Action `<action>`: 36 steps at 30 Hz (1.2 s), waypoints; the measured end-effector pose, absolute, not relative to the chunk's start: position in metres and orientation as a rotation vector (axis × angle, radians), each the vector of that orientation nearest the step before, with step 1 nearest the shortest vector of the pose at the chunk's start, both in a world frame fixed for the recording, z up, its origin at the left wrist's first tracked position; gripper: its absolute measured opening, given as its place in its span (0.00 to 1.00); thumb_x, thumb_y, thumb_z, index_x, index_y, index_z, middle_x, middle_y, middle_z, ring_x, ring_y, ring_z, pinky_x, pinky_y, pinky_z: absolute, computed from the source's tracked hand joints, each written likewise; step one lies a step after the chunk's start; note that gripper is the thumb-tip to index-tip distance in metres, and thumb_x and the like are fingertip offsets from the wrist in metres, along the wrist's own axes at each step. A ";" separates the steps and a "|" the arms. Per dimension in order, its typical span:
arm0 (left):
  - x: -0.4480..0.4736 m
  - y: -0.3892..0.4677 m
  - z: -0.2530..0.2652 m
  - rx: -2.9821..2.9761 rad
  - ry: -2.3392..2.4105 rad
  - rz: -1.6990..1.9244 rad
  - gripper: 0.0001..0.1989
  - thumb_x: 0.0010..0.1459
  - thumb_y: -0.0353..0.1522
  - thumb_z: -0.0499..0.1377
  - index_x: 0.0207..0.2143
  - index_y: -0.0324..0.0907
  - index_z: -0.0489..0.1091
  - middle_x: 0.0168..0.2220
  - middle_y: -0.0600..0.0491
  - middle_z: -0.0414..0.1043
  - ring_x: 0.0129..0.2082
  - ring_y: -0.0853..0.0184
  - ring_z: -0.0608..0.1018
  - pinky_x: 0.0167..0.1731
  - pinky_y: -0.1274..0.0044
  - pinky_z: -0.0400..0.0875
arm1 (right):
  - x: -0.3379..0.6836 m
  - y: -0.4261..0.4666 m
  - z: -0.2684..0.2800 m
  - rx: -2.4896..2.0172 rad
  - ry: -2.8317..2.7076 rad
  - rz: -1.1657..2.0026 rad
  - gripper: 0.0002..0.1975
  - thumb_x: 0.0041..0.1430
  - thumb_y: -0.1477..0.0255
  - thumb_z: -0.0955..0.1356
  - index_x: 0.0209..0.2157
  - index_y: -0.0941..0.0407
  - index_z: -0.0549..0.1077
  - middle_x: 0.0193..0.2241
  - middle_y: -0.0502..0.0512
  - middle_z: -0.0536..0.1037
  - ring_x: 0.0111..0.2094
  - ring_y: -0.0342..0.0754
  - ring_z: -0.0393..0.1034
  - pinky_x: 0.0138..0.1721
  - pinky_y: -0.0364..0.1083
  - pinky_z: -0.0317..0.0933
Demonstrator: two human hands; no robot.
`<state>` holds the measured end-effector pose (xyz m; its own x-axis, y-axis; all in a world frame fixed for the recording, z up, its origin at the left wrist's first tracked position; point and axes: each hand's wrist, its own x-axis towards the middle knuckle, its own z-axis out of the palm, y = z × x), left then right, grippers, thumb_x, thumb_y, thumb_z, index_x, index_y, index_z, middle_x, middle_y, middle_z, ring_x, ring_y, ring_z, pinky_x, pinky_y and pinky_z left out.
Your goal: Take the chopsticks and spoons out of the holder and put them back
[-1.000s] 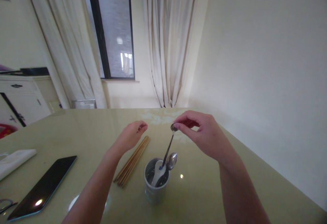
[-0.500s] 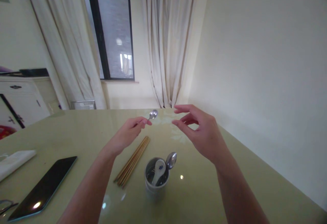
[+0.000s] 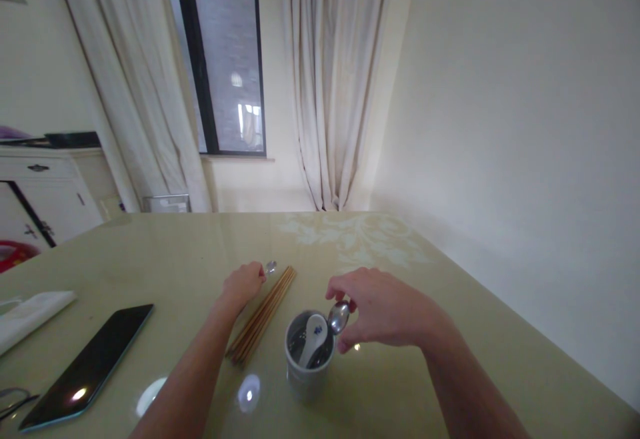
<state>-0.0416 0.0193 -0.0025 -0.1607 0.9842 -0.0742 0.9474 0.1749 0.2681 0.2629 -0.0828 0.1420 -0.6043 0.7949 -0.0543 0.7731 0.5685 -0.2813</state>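
Observation:
My left hand is closed on a small metal spoon, whose bowl sticks out beyond the fingertips, low over the table. Just right of that hand lies a bundle of wooden chopsticks. A grey-white cup stands in front of me with a white ceramic spoon in it, marked with a blue pattern. Leaning over the cup's right rim is a larger metal spoon. Around its bowl, my right hand has thumb and fingers apart; whether a fingertip touches it I cannot tell.
On the left of the glossy greenish table lie a dark tablet and a white flat object. A cable or glasses-like item is at the left edge. A wall borders the right side; curtains hang behind.
My left hand has lowered with the small spoon to beside the chopsticks. My right hand has come down and nearer, from above the table to the larger metal spoon at the cup.

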 end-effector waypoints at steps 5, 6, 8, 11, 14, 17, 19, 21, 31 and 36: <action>-0.035 0.022 -0.012 1.926 2.179 0.224 0.09 0.66 0.33 0.59 0.44 0.44 0.80 0.48 0.42 0.84 0.50 0.55 0.84 0.44 0.72 0.72 | 0.260 -0.080 0.139 -1.235 -2.768 0.408 0.12 0.52 0.74 0.76 0.40 0.53 0.82 0.37 0.53 0.84 0.37 0.51 0.75 0.34 0.45 0.57; -0.033 0.022 -0.012 1.933 2.170 0.226 0.09 0.66 0.33 0.60 0.44 0.44 0.80 0.48 0.42 0.84 0.50 0.55 0.84 0.44 0.72 0.72 | 0.260 -0.079 0.138 -1.207 -2.760 0.420 0.10 0.53 0.76 0.75 0.38 0.54 0.82 0.36 0.53 0.84 0.36 0.50 0.74 0.34 0.44 0.57; -0.030 0.022 -0.012 1.947 2.153 0.227 0.09 0.65 0.34 0.60 0.43 0.44 0.80 0.47 0.43 0.84 0.49 0.56 0.84 0.44 0.73 0.72 | 0.260 -0.077 0.138 -1.166 -2.741 0.468 0.07 0.53 0.76 0.75 0.36 0.55 0.82 0.33 0.52 0.83 0.34 0.48 0.74 0.33 0.44 0.57; -0.028 0.022 -0.010 1.960 2.145 0.228 0.08 0.63 0.33 0.62 0.42 0.43 0.80 0.47 0.43 0.84 0.48 0.56 0.84 0.44 0.73 0.72 | 0.261 -0.075 0.140 -1.141 -2.713 0.568 0.06 0.54 0.76 0.77 0.35 0.56 0.84 0.31 0.51 0.83 0.32 0.46 0.75 0.33 0.43 0.60; -0.027 0.019 -0.008 1.965 2.148 0.235 0.07 0.62 0.33 0.63 0.41 0.43 0.80 0.46 0.44 0.84 0.48 0.57 0.84 0.44 0.74 0.72 | 0.265 -0.077 0.148 -1.137 -2.651 0.646 0.06 0.55 0.75 0.79 0.36 0.56 0.84 0.32 0.51 0.84 0.33 0.46 0.77 0.34 0.43 0.63; -0.027 0.016 -0.004 1.962 2.148 0.248 0.05 0.60 0.32 0.65 0.38 0.44 0.80 0.44 0.45 0.85 0.46 0.58 0.84 0.44 0.75 0.72 | 0.273 -0.080 0.156 -1.120 -2.563 0.721 0.05 0.57 0.73 0.79 0.37 0.55 0.84 0.33 0.51 0.85 0.34 0.47 0.78 0.36 0.43 0.66; -0.027 0.014 0.003 1.962 2.144 0.267 0.03 0.59 0.31 0.66 0.36 0.43 0.80 0.42 0.45 0.85 0.45 0.57 0.84 0.43 0.74 0.72 | 0.280 -0.083 0.161 -1.083 -2.490 0.767 0.04 0.59 0.71 0.78 0.37 0.55 0.84 0.33 0.51 0.85 0.34 0.48 0.79 0.37 0.44 0.69; -0.024 0.012 0.015 1.976 2.132 0.317 0.03 0.60 0.31 0.64 0.34 0.43 0.79 0.41 0.44 0.84 0.45 0.57 0.84 0.43 0.73 0.72 | 0.287 -0.084 0.166 -1.036 -2.381 0.796 0.05 0.62 0.68 0.77 0.38 0.54 0.83 0.34 0.51 0.85 0.36 0.48 0.80 0.40 0.44 0.71; 0.034 -0.052 0.127 2.041 1.085 1.088 0.21 0.72 0.46 0.52 0.42 0.42 0.79 0.37 0.51 0.82 0.39 0.64 0.81 0.42 0.75 0.74 | 0.279 -0.079 0.172 -1.051 -2.077 0.233 0.07 0.69 0.70 0.71 0.37 0.53 0.83 0.30 0.50 0.84 0.31 0.47 0.77 0.35 0.44 0.67; 0.044 -0.068 0.135 2.045 1.033 1.077 0.13 0.68 0.41 0.59 0.38 0.43 0.78 0.35 0.53 0.81 0.35 0.66 0.79 0.36 0.77 0.71 | 0.266 -0.077 0.166 -1.010 -2.001 0.174 0.06 0.68 0.69 0.72 0.37 0.53 0.83 0.31 0.50 0.85 0.32 0.47 0.78 0.37 0.44 0.67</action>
